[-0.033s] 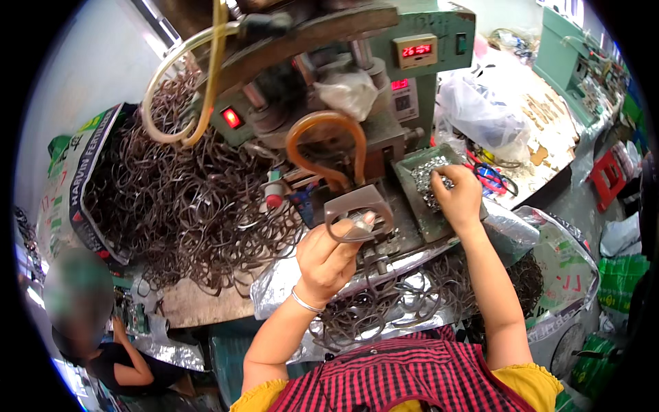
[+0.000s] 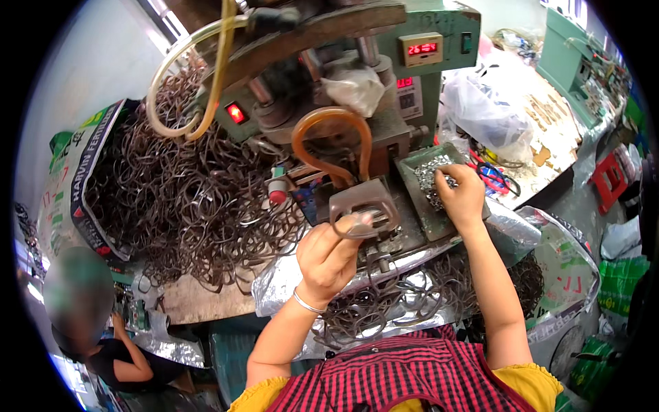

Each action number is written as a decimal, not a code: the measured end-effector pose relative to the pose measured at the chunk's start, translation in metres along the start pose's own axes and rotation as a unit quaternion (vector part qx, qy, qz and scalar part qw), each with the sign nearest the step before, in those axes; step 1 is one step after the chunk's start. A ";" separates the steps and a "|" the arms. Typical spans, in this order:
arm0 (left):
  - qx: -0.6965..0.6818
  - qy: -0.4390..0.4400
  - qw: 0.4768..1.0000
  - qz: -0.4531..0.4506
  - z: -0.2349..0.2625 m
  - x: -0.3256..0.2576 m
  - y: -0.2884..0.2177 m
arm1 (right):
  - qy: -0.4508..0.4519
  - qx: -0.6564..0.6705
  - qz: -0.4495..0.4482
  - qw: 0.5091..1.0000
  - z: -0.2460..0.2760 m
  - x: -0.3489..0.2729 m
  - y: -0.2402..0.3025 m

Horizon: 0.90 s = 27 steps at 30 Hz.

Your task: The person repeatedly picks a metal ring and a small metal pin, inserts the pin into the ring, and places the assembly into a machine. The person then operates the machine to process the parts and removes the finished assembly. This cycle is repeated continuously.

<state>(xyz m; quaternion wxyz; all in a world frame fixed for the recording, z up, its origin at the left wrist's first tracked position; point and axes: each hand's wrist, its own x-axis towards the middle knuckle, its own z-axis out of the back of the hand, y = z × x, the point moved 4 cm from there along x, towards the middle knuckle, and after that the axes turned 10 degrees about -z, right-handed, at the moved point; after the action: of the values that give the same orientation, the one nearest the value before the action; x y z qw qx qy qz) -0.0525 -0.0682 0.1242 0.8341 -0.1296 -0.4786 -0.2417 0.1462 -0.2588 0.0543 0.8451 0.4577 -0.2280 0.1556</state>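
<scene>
My left hand [image 2: 328, 259] is closed in front of the green press machine [image 2: 446, 103]. Thumb and fingers pinch a dark curved strip [image 2: 349, 236] that bends into a loop below the machine's metal block [image 2: 361, 195]. To the right, a shallow metal tray [image 2: 432, 223] holds a heap of small shiny metal pieces [image 2: 434, 180]. The fingers of my right hand [image 2: 464, 197] press together over this heap; whatever they hold is hidden or too small to name.
A big tangle of dark curved strips [image 2: 185, 185] fills the table's left side. More strips [image 2: 384, 302] lie on silver sheeting before me. An orange hose [image 2: 331, 114] arches above the block. Blue-handled cutters [image 2: 498, 180] lie beyond the tray. Another person [image 2: 123, 357] sits at lower left.
The machine appears slightly further right in the picture, as the view has shifted a little. Both hands keep their poses, the left at the strip and the right at the tray.
</scene>
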 end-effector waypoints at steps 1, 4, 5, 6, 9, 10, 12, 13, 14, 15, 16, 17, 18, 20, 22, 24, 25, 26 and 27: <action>0.027 -0.024 0.999 0.006 0.002 -0.009 0.001 | -0.010 0.007 -0.007 1.000 0.001 -0.003 -0.003; 0.176 -0.134 0.959 0.175 0.012 -0.076 0.036 | 0.010 0.077 -0.045 0.996 0.008 -0.014 -0.003; 0.161 -0.132 0.936 0.284 0.005 -0.091 0.056 | 0.003 0.080 -0.025 0.996 0.007 -0.017 0.001; 0.167 -0.096 0.934 0.302 -0.004 -0.092 0.069 | 0.016 0.088 -0.037 0.995 0.005 -0.017 0.003; 0.181 -0.015 0.925 0.333 -0.031 -0.102 0.098 | 0.061 0.119 -0.110 0.985 -0.009 -0.012 0.003; 0.179 0.003 0.927 0.331 -0.040 -0.102 0.103 | 0.063 0.119 -0.109 0.985 -0.010 -0.010 0.007; 0.090 -0.001 0.912 0.400 -0.064 -0.108 0.129 | 0.069 0.119 -0.108 0.985 -0.008 -0.008 0.007; 0.046 -0.015 0.899 0.436 -0.072 -0.110 0.137 | 0.074 0.120 -0.108 0.984 -0.008 -0.008 0.003; 0.005 -0.033 0.881 0.473 -0.080 -0.115 0.145 | 0.077 0.140 -0.116 0.980 -0.008 -0.010 -0.001; 0.013 -0.036 0.886 0.463 -0.082 -0.113 0.142 | 0.076 0.143 -0.109 0.981 -0.004 -0.012 -0.001; 0.026 -0.041 0.890 0.454 -0.080 -0.111 0.140 | 0.086 0.140 -0.103 0.981 -0.006 -0.012 -0.008; 0.041 -0.047 0.894 0.443 -0.076 -0.109 0.140 | 0.095 0.136 -0.097 0.981 -0.008 -0.013 -0.012; 0.082 -0.026 0.903 0.422 -0.070 -0.090 0.127 | 0.090 0.133 -0.097 0.982 -0.005 -0.015 -0.018; 0.130 0.000 0.902 0.412 -0.063 -0.084 0.121 | 0.088 0.132 -0.090 0.983 -0.002 -0.021 -0.021; 0.128 0.010 0.896 0.424 -0.066 -0.088 0.125 | 0.082 0.167 -0.142 0.972 0.007 -0.030 -0.022; 0.104 0.003 0.899 0.426 -0.066 -0.089 0.126 | 0.089 0.220 -0.201 0.951 0.016 -0.037 -0.022; 0.093 -0.001 0.899 0.428 -0.066 -0.089 0.127 | 0.098 0.216 -0.173 0.956 0.018 -0.037 -0.013; 0.090 -0.002 0.899 0.429 -0.067 -0.092 0.128 | 0.107 0.212 -0.144 0.961 0.018 -0.037 0.000; 0.087 0.000 0.901 0.424 -0.066 -0.089 0.126 | 0.112 0.207 -0.119 0.965 0.019 -0.036 0.019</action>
<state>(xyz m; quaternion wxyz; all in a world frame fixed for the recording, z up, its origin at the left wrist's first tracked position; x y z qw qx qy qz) 0.0249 0.0346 0.0162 0.8657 -0.2470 -0.3976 0.1776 0.1019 -0.2669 0.0580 0.7643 0.6264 -0.0384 0.1480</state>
